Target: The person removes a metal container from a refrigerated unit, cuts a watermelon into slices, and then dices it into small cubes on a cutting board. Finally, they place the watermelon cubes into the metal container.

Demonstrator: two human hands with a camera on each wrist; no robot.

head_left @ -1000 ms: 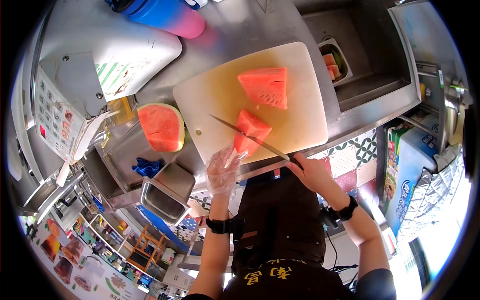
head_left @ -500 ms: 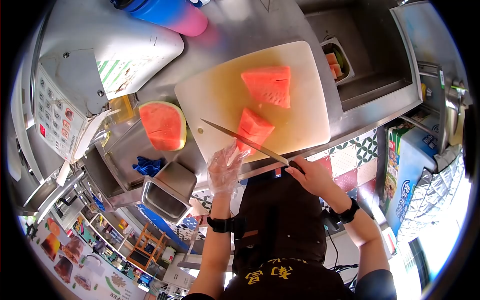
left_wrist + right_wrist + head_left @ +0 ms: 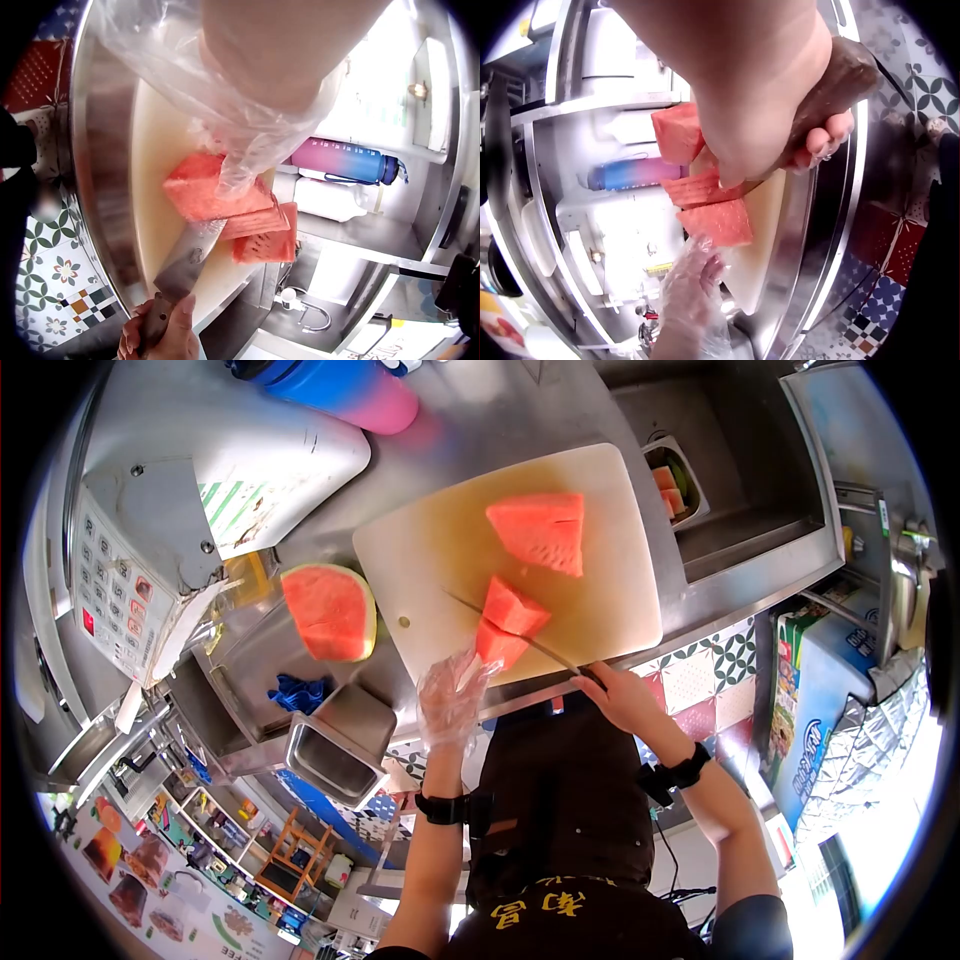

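My right hand (image 3: 622,698) grips a knife (image 3: 184,262) by its brown handle, with the index side of the hand near the blade. The blade stands edge-down in a watermelon piece (image 3: 512,607), between a thicker near part and a slimmer far part. At the near end of that piece, my left hand (image 3: 452,698), in a clear plastic glove, holds it with fingers and thumb bent against the flesh. The melon lies on a white cutting board (image 3: 610,500) wet with juice. A larger watermelon wedge (image 3: 540,532) sits farther back on the board.
A rind-on watermelon chunk (image 3: 328,615) rests left of the board. Near the counter's front edge stands a metal container (image 3: 345,735) beside a blue cloth (image 3: 297,692). A blue-pink bottle (image 3: 360,395) is at the back, and a sink (image 3: 730,460) holds a tub of melon pieces at right.
The knife lifted over the melon with its blade side showing, shifted toward the left hand, then came down into the piece. The left hand has stayed at the melon's near end.
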